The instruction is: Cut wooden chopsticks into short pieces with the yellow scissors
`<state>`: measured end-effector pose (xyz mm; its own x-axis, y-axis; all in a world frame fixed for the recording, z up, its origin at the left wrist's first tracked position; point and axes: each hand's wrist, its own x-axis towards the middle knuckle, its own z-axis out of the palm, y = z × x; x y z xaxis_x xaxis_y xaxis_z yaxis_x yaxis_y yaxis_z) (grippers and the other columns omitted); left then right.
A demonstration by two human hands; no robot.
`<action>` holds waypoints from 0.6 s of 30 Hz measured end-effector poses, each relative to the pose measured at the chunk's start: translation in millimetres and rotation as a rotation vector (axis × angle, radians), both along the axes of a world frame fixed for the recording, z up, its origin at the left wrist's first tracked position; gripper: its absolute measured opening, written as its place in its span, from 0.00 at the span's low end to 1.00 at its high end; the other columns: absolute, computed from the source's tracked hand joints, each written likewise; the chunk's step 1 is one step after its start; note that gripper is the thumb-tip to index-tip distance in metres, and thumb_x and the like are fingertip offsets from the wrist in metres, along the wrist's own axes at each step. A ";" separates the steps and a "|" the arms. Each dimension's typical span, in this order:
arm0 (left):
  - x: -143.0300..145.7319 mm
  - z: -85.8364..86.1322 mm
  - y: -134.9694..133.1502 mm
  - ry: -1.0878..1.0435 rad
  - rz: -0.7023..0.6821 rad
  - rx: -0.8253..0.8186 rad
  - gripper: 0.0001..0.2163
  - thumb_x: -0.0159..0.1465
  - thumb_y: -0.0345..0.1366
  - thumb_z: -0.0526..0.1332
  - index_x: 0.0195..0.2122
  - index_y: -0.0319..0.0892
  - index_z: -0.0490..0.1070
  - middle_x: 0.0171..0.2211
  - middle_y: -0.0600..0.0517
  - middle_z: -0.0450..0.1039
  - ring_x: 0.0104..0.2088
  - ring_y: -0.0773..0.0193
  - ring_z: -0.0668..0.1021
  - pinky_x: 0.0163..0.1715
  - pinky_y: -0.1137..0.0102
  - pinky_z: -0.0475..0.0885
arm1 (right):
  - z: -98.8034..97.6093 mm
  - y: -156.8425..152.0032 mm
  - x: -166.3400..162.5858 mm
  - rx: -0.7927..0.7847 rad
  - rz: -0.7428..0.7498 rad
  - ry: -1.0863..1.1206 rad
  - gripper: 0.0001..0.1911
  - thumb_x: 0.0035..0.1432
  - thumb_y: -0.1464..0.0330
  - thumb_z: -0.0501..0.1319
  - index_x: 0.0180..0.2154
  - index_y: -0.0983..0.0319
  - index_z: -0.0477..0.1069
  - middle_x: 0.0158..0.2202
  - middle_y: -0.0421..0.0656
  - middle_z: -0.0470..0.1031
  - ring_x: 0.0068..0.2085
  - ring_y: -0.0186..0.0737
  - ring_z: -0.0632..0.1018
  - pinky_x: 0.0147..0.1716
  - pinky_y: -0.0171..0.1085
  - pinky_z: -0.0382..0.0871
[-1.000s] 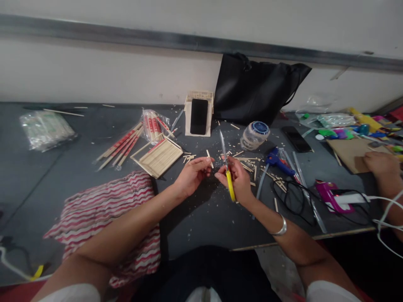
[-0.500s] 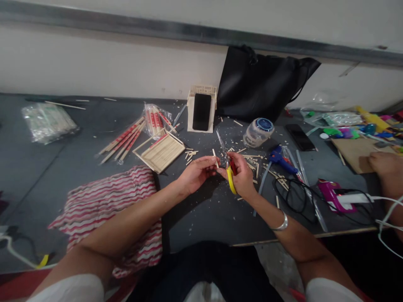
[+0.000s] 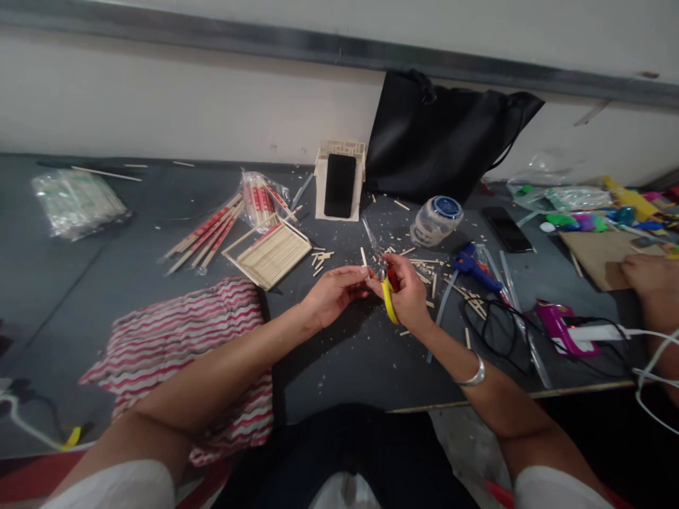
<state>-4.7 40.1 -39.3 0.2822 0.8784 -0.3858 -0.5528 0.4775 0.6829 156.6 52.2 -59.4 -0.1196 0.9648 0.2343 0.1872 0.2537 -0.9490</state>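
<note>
My right hand (image 3: 407,297) is closed around yellow-and-red-handled scissors (image 3: 389,295), whose blades point up and away toward the phone stand. My left hand (image 3: 334,291) pinches a short wooden stick (image 3: 363,257) upright, its fingertips almost touching the right hand. Both hands hover over the dark table (image 3: 339,360) amid cut stick pieces and wood crumbs (image 3: 424,272). A flat panel of glued sticks (image 3: 268,254) lies to the left of my hands.
Red-wrapped chopsticks (image 3: 212,230) and a bag of them lie left; striped cloth (image 3: 185,346) at the near edge. A phone in a stick stand (image 3: 340,185), black bag (image 3: 440,141), tape jar (image 3: 436,220), blue and pink glue guns (image 3: 474,268) with cables, another person's hand (image 3: 650,276) at right.
The scissors' blades have tilted down and closer to my left hand's stick. Both hands moved slightly together; the view shifted a little.
</note>
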 end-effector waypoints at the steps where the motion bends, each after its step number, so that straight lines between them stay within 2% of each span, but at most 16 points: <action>1: -0.1 0.0 0.0 0.000 0.003 -0.002 0.07 0.51 0.34 0.75 0.27 0.39 0.80 0.30 0.50 0.80 0.31 0.66 0.78 0.37 0.71 0.72 | -0.3 0.1 -0.1 -0.002 0.007 0.005 0.26 0.49 0.55 0.72 0.47 0.55 0.69 0.35 0.38 0.73 0.32 0.37 0.74 0.36 0.39 0.71; 9: -0.7 0.7 0.6 -0.001 0.038 -0.065 0.04 0.54 0.31 0.73 0.27 0.38 0.80 0.30 0.49 0.81 0.30 0.66 0.80 0.36 0.71 0.73 | -3.0 0.7 2.0 -0.009 0.024 -0.025 0.28 0.49 0.55 0.72 0.49 0.56 0.69 0.32 0.37 0.73 0.32 0.37 0.75 0.36 0.39 0.72; 18: 1.9 -1.2 0.9 -0.021 0.042 -0.034 0.02 0.55 0.30 0.72 0.27 0.40 0.80 0.29 0.50 0.81 0.31 0.64 0.81 0.44 0.66 0.75 | -1.7 0.7 1.3 0.013 0.034 -0.045 0.26 0.50 0.57 0.71 0.49 0.55 0.69 0.29 0.35 0.70 0.30 0.36 0.72 0.33 0.37 0.70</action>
